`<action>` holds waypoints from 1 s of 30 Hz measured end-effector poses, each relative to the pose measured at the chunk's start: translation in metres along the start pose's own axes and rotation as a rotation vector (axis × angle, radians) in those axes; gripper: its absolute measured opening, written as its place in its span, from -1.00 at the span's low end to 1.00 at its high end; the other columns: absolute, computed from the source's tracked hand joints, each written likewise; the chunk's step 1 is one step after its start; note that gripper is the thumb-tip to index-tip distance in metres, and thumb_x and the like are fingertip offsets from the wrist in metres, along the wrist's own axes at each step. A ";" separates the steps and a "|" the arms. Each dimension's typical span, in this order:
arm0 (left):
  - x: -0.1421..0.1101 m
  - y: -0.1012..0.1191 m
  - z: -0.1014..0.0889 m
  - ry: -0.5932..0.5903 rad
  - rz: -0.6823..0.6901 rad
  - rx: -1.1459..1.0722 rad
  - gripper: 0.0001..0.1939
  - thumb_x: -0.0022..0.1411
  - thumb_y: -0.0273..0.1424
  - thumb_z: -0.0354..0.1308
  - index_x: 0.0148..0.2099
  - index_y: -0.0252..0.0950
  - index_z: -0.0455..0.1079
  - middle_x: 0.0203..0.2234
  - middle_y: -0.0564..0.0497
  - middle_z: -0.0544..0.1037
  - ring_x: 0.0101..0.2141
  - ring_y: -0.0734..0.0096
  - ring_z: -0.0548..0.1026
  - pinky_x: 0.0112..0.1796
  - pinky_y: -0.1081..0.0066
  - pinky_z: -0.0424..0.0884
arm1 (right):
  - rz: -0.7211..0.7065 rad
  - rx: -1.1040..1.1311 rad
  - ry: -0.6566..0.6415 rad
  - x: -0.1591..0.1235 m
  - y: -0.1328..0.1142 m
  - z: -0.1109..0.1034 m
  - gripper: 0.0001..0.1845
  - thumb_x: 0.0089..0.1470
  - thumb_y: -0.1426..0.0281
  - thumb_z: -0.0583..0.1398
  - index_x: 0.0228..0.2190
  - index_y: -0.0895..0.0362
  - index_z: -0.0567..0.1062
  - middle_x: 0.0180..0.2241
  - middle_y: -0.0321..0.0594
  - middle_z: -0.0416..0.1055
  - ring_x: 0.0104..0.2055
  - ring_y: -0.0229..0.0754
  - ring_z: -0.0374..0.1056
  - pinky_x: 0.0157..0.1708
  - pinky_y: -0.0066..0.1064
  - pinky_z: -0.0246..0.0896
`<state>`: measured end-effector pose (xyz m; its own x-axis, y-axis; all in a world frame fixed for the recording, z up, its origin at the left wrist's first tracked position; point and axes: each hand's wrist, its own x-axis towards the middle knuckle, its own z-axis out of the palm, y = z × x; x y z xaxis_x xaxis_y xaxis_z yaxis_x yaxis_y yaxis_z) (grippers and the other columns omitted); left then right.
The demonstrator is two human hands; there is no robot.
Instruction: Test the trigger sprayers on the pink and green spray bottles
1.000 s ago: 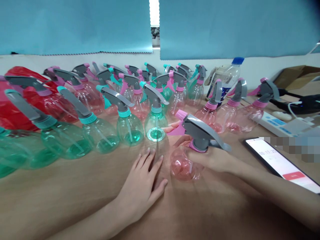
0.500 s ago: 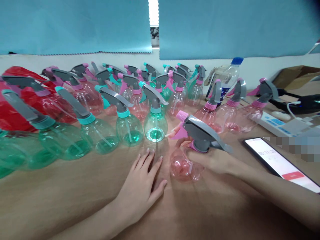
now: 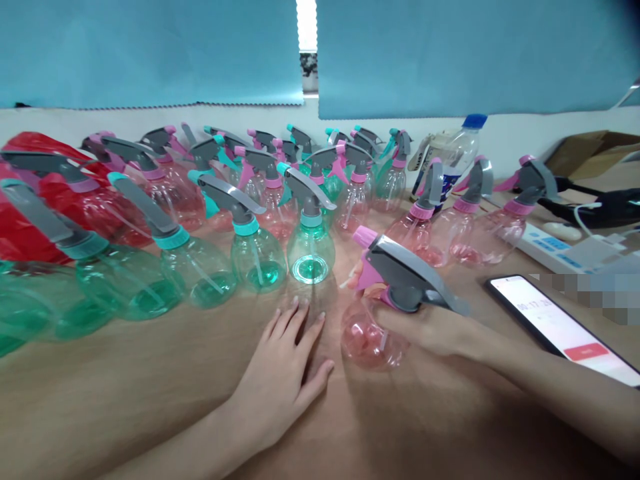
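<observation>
My right hand (image 3: pixel 425 325) is wrapped round the neck of a pink spray bottle (image 3: pixel 373 343) with a grey and pink trigger head (image 3: pixel 407 270). The bottle leans slightly, its nozzle pointing up and left; part of its neck is hidden by my fingers. My left hand (image 3: pixel 280 373) lies flat on the wooden table (image 3: pixel 175 393), fingers spread, holding nothing. Just beyond its fingertips stand a green spray bottle (image 3: pixel 311 257) and another green spray bottle (image 3: pixel 259 267), both with turquoise collars.
More green spray bottles (image 3: pixel 200 280) line the left side. Behind are several pink and green ones, with a red plastic bag (image 3: pixel 30 220) at far left. On the right are pink bottles (image 3: pixel 463 233), a phone (image 3: pixel 565 327), a power strip (image 3: pixel 555 247) and a clear blue-capped bottle (image 3: pixel 463 150).
My right hand and the pink spray bottle have shifted very slightly down and to the right. The left hand stays in place.
</observation>
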<state>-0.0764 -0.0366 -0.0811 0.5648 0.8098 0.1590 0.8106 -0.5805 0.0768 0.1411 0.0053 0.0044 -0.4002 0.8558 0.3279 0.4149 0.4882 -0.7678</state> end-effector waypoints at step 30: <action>0.001 0.001 0.000 0.010 0.002 0.019 -0.46 0.35 -0.16 -0.02 0.25 -0.36 0.26 0.24 -0.34 0.25 0.22 -0.14 0.22 0.11 -0.15 0.25 | -0.051 0.138 -0.040 0.001 0.014 0.003 -0.31 -0.05 0.44 0.16 0.17 -0.03 0.28 -0.03 -0.28 0.50 -0.29 -0.15 0.49 -0.29 -0.32 0.49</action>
<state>-0.0752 -0.0360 -0.0805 0.5648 0.8076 0.1694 0.8124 -0.5803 0.0576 0.1436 0.0121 -0.0075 -0.4517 0.8213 0.3484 0.2782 0.5007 -0.8197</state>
